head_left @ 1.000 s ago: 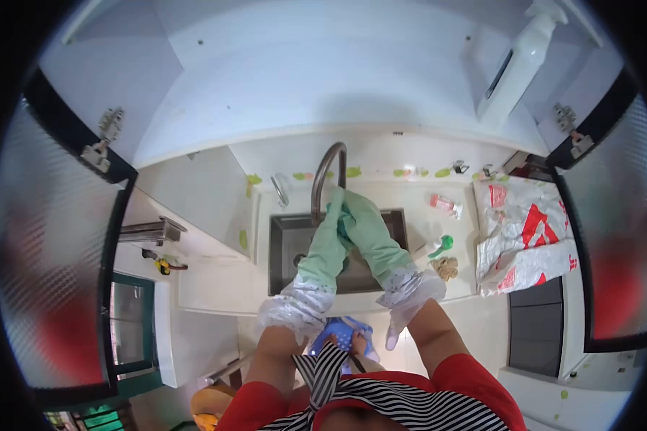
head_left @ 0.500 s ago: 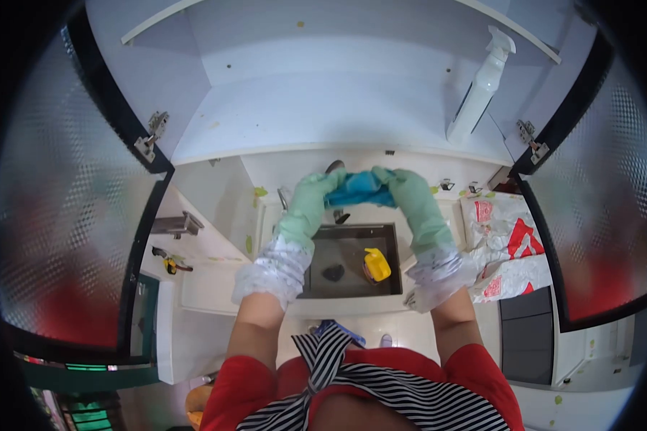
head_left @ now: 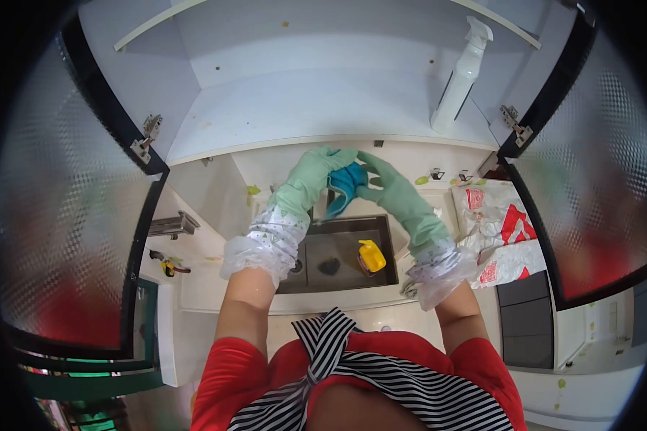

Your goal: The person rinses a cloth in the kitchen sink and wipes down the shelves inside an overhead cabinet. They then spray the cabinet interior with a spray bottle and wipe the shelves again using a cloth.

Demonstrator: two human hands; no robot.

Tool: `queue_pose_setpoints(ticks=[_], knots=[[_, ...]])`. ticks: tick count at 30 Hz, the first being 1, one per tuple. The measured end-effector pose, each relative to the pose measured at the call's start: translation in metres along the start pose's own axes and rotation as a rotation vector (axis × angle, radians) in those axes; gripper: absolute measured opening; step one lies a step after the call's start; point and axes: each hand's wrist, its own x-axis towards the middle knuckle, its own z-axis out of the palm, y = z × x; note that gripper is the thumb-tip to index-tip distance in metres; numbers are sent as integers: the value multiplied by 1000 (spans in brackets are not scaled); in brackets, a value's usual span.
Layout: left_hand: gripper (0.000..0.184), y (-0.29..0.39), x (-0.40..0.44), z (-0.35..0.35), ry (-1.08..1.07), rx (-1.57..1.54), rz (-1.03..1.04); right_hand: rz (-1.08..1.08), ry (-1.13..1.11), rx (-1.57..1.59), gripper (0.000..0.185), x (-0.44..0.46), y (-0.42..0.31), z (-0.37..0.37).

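A blue cloth (head_left: pixel 346 185), folded or bunched, hangs above the back edge of the sink. My left hand (head_left: pixel 323 167), in a pale green rubber glove with a white patterned cuff, is closed on its upper left part. My right hand (head_left: pixel 389 184), gloved the same way, is at the cloth's right side with its fingers spread apart. The fingertips reach the cloth's edge, but whether they press on it I cannot tell. Below, in the dark sink (head_left: pixel 316 251), lie a yellow bottle-like container (head_left: pixel 372 256) and a small dark object (head_left: pixel 329 266).
A white spray bottle (head_left: pixel 459 79) stands on the open cabinet's shelf (head_left: pixel 302 108) above my hands. Frosted glass doors, left (head_left: pixel 65 215) and right (head_left: pixel 589 165), hang open at both sides. Red and white plastic bags (head_left: pixel 496 230) lie right of the sink.
The cloth has gone from stretched sideways between both hands to hanging from my left hand. My right hand's fingers have spread. The view has shifted slightly.
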Motion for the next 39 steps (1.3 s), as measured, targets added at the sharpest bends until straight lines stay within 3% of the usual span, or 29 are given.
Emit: queue_pose_setpoints(ticks=[3,4,6,7,8,12,14,15,18,21,25,28,31,33,34,37,39], knots=[[37,6,6,1,-97,134,-45,119,-73,236,65,3,12,16],[38,11,8,1,-134,137,-52,331,-99,421,52,3,14,17],[40,27,3,6,-207,144,-64,359,-100,459,42,7,26,9],[41,31,0,9,-118,141,-11,375,-104,476,37,9,34,6],[41,34,-4,13,-30,138,43,470,-68,426,30,7,-6,-10],[44,68,-26,12,162,51,291,312,53,689,21,5,-80,-56],[47,82,-27,-2,317,222,383,196,41,685,19,7,-107,-92],[49,88,-26,-9,396,304,429,176,74,617,19,9,-127,-111],[47,81,0,-35,626,638,825,87,253,398,18,19,-193,-157],[50,78,12,-49,793,1200,847,-45,391,131,19,33,-254,-209],[56,79,17,-44,820,1326,852,-268,541,-140,19,78,-296,-284],[55,76,24,-48,890,1339,791,-301,616,-220,21,129,-303,-351],[53,78,25,-45,914,1368,757,-110,525,-351,27,174,-291,-415],[52,79,24,-44,915,1391,756,238,522,-484,35,207,-257,-431],[52,80,24,-44,911,1395,746,349,312,-1077,41,219,-258,-431],[51,80,23,-43,898,1401,724,317,375,-1306,68,239,-228,-428],[51,81,23,-43,895,1405,729,334,451,-914,77,218,-232,-377]])
